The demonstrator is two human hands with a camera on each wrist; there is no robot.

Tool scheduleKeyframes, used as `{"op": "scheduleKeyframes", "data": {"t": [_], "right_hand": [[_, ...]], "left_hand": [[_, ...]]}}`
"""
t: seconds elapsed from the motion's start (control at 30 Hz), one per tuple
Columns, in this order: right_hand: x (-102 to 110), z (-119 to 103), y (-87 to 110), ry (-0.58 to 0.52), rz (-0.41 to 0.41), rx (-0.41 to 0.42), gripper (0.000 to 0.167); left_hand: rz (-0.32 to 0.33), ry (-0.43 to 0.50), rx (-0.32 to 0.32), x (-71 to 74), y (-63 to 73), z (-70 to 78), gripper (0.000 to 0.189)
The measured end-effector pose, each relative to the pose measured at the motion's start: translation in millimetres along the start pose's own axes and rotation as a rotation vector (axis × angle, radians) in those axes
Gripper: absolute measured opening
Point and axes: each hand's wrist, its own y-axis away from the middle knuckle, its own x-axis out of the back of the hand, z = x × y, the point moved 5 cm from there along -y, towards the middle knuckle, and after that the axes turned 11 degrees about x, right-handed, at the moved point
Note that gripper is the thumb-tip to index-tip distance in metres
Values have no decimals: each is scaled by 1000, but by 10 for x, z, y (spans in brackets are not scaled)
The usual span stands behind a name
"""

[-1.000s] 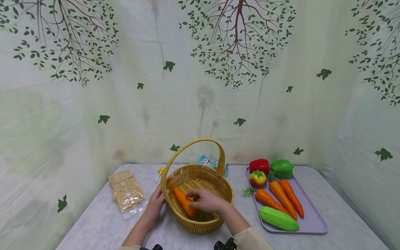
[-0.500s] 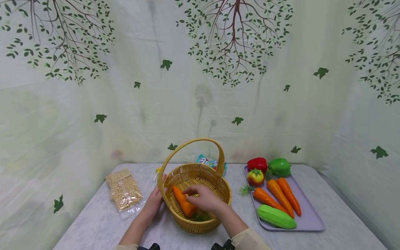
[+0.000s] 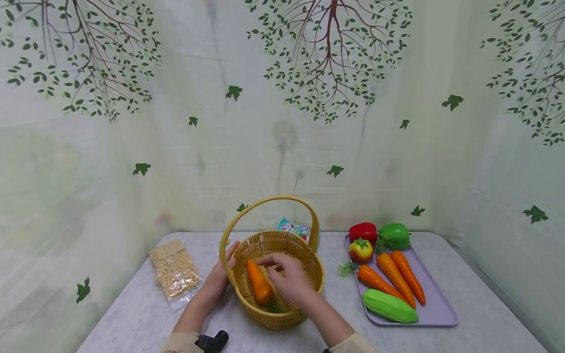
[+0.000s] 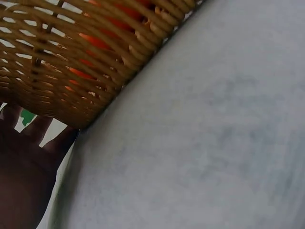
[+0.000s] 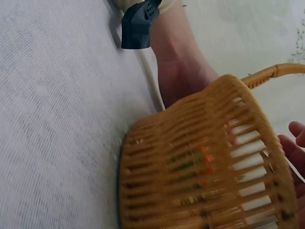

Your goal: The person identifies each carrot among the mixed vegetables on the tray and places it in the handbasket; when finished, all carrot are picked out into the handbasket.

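An orange carrot [image 3: 259, 283] with green tops [image 3: 274, 307] lies inside the brown wicker basket [image 3: 280, 321], towards its left side. My right hand [image 3: 289, 279] hovers over the basket's inside with fingers bent loosely, just right of the carrot and holding nothing. My left hand [image 3: 216, 280] rests against the basket's left outer wall, near the foot of its arched handle [image 3: 282, 198]. In the left wrist view, the left fingers [image 4: 37, 128] lie stretched against the weave, and orange shows through the slats. Part of the right hand [image 5: 296, 152] appears beyond the rim in the right wrist view.
Right of the basket, a purple tray [image 3: 434, 306] bears several carrots [image 3: 395, 278], a green cucumber-like vegetable [image 3: 390, 306], a red pepper [image 3: 363, 232], a green pepper [image 3: 395, 236] and a red-yellow fruit [image 3: 361, 250]. Left lies a bag of kernels [image 3: 175, 268]; behind, a turquoise packet [image 3: 287, 225].
My right hand has let go of the carrot and drawn slightly right of it. The carrot now lies free in the basket, turned more upright in view. My left hand stays at the basket.
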Motion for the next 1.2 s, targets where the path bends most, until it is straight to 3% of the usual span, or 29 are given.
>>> {"op": "scheduleKeyframes", "data": {"t": [0.1, 0.27, 0.57, 0.67, 0.87, 1.2], "right_hand": [[161, -55, 64, -7, 42, 24, 26], [511, -51, 168, -13, 122, 22, 26], [1245, 157, 399, 101, 277, -64, 25], [1513, 287, 466, 122, 315, -140, 24], [1925, 657, 652, 115, 345, -389, 29], [2222, 1174, 946, 194, 309, -594, 41]], "left_hand": [[27, 45, -13, -3, -34, -4, 51], [55, 123, 27, -45, -12, -53, 49], [27, 95, 35, -90, 35, -100, 50], [37, 91, 29, -92, 34, -93, 50], [55, 83, 38, -84, 69, -95, 50], [52, 114, 53, -43, 109, -98, 50]]}}
